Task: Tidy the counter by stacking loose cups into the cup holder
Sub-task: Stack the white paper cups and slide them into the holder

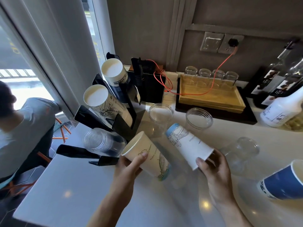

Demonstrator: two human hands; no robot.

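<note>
My left hand (129, 166) grips a cream paper cup (147, 154) with a line drawing, tilted, its mouth turned toward the black cup holder (124, 126). My right hand (213, 169) holds a white paper cup (188, 145) with a blue base by its rim, base pointing up and left. The holder carries two slanted stacks of paper cups (105, 102) (114, 72) and a stack of clear plastic cups (101, 141) in its lowest slot. Two clear plastic cups (160, 115) (199, 118) stand upright on the counter. More clear cups (241, 149) lie at right. A blue paper cup (283, 182) lies at the far right.
A wooden tray (209, 97) with several upturned glasses sits at the back, with an orange cable across it. Bottles (278, 84) and a white jug (282, 108) stand at back right. A person sits beyond the counter's left edge (24, 122). A black device (152, 86) is behind the holder.
</note>
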